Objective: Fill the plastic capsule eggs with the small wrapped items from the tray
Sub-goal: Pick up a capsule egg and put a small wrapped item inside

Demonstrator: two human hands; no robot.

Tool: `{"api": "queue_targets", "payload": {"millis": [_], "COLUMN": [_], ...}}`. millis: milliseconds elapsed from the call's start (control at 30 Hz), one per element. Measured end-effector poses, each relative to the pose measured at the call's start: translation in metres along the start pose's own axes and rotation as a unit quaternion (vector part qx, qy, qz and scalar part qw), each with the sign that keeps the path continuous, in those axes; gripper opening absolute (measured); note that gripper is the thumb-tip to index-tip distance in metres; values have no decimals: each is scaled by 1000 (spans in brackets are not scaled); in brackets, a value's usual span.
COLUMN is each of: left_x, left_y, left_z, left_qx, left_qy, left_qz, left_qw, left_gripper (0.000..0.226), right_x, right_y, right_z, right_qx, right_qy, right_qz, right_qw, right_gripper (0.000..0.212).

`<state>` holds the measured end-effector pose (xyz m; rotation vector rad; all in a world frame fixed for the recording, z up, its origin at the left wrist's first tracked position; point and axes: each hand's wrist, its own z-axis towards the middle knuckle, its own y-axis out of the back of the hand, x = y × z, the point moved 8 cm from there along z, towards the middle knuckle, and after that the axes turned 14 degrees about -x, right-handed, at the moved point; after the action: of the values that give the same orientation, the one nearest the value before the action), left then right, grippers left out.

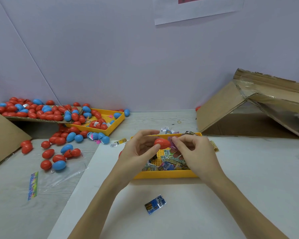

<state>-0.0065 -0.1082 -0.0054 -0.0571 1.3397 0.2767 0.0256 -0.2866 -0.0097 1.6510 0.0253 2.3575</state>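
Left hand (138, 149), above the near tray's left end: fingers curled, thumb and fingertips gripping a red egg (162, 143), egg lying sideways. Right hand (192, 150), just beside: fingertips pinching a pink wrapped item (171, 144), pressed against the egg's right end; whether already inside the egg, cannot tell.

Below both hands: yellow tray (166, 175) on a white sheet (179, 213), holding a heap of small wrapped items (169, 163), blue, green and yellow, over a studded floor. Loose blue packet (155, 204) lying alone on the sheet, near the lower edge, between the forearms. A few more packets (118, 143) scattered beside the tray's far left corner and along its right side.

Left of the sheet, on the grey desk (154, 121): scattered red and blue eggs (59, 157), some on a clear plastic film, plus a colourful strip (32, 185) lying flat. Farther back left: second yellow tray (109, 125), tilted, with red and blue eggs and scraps inside, partly under a cardboard flap (33, 118) heaped with many more eggs. Open blue egg halves (97, 136) just in front of that tray.

Right rear: cardboard box (248, 109) on its side, flaps torn, tape hanging. Small rubber band (179, 121) on the desk near it. Paper sheet (197, 12) fixed to the pale wall above.
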Motion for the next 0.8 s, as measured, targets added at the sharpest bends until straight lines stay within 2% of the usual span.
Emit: {"api": "queue_targets", "payload": {"millis": [133,300,533,800], "left_x": [-1,0,1,4], "left_y": [3,4,5,7], "left_z": [0,1,3,4], "left_qx": [-8,-13,-34,-42], "left_qy": [-2,-3,-24,1], "left_qz": [-9,2,39,17], "left_qw": [1000,1000,998,999], "left_gripper": [27,27,20,19], "right_x": [6,8,10,3], "right_y": [-3,-3,-4,-2], "right_z": [-2,-4,-5,-4], "right_qx": [7,6,-3,-17], "right_qy": [15,17,32,16], "right_qz": [11,16,-10,-27], "right_qw": [1000,1000,999,999], "right_gripper": [22,28,24,34]}}
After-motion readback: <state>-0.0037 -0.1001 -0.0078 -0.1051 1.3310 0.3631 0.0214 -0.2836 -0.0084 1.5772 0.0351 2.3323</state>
